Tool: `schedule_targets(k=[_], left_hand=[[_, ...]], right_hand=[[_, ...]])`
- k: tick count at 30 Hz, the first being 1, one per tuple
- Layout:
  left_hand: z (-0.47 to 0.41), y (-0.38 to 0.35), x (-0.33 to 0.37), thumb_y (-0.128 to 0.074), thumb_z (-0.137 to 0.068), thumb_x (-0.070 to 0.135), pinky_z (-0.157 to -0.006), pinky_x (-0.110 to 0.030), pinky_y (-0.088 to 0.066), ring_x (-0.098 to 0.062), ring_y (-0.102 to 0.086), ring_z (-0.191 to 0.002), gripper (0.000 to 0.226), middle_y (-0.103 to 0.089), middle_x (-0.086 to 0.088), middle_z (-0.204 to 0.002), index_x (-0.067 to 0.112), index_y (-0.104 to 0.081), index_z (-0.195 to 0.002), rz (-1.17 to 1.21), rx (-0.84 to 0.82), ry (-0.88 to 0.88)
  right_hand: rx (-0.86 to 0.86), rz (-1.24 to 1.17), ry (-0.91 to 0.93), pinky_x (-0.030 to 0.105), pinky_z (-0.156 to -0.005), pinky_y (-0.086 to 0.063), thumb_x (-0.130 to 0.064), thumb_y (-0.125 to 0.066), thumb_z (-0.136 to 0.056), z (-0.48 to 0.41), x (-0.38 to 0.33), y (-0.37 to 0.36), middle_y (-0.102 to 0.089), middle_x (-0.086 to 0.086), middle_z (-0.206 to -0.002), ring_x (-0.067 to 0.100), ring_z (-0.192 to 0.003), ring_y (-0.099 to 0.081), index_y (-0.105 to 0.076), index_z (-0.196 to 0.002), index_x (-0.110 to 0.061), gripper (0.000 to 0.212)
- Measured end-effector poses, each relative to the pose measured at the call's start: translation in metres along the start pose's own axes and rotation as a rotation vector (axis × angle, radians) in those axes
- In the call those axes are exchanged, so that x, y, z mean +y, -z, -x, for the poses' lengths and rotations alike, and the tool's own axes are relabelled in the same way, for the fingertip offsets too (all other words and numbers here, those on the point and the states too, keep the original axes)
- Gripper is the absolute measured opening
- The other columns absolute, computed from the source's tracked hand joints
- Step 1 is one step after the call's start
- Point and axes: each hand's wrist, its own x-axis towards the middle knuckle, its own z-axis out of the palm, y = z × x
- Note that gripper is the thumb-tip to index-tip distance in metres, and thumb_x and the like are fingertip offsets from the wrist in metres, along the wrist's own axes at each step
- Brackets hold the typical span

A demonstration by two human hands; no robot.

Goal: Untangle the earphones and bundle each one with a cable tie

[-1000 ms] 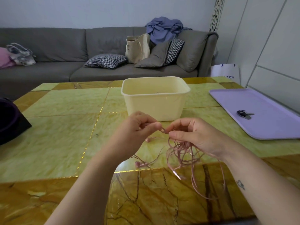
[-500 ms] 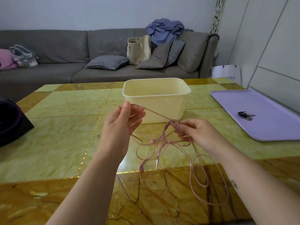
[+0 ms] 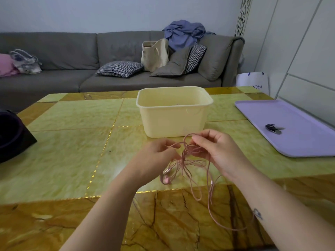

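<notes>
The left hand (image 3: 155,160) is held above the marble-patterned table (image 3: 72,151), fingers curled inward, and pinches one strand of the pink earphones (image 3: 188,162) at its fingertips. The right hand (image 3: 217,153) is level with the left hand and close beside it. Its thumb and forefinger pinch a raised loop of the same cable; the remaining fingers are loosely curled, with further strands running across them. The knotted part of the cable sits in the gap between the two hands, touching both. From the knot, slack loops hang below the hands toward the near edge of the table. A pink earbud (image 3: 165,180) hangs just below the left hand. A long single loop trails down under the right wrist and forearm. Whether the lowest loops rest on the table surface cannot be told. A cream plastic tub (image 3: 174,122) stands on the table directly beyond both hands, near the fingertips but not touching them. A lavender tray (image 3: 304,145) lies on the table well apart to the right of the right hand and carries a bunch of keys (image 3: 273,128). A dark bag (image 3: 12,134) sits well apart to the left of the left hand.
</notes>
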Motion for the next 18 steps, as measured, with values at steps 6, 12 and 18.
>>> schedule_targets(k=[6, 12, 18], left_hand=[[0.003, -0.016, 0.003, -0.06, -0.083, 0.055, -0.074, -0.042, -0.057, -0.016, -0.07, -0.079, 0.039, -0.073, 0.002, -0.087, 0.018, -0.064, -0.096, 0.037, 0.003, -0.025], [-0.008, -0.016, -0.007, -0.066, -0.087, 0.029, -0.089, -0.044, -0.053, -0.012, -0.07, -0.087, 0.011, -0.074, 0.001, -0.085, 0.019, -0.066, -0.093, 0.25, 0.06, -0.009], [-0.008, -0.019, 0.002, -0.044, -0.097, 0.009, -0.083, -0.034, -0.05, -0.017, -0.068, -0.076, 0.032, -0.068, -0.004, -0.076, 0.01, -0.065, -0.072, 0.7, 0.063, 0.1]], right_hand=[[0.005, 0.168, 0.093, 0.043, -0.085, -0.056, -0.011, -0.071, -0.08, 0.007, -0.004, -0.01, -0.074, 0.011, -0.076, 0.025, -0.078, -0.071, -0.07, -0.074, -0.012, 0.007], [0.002, 0.183, 0.13, 0.031, -0.08, -0.056, -0.008, -0.074, -0.077, 0.009, -0.006, -0.008, -0.073, 0.009, -0.082, 0.02, -0.08, -0.069, -0.069, -0.083, -0.01, 0.008], [0.019, 0.151, 0.069, 0.026, -0.069, -0.055, -0.005, -0.07, -0.082, 0.005, -0.006, -0.005, -0.069, 0.008, -0.069, 0.015, -0.063, -0.065, -0.066, -0.086, -0.001, 0.007]])
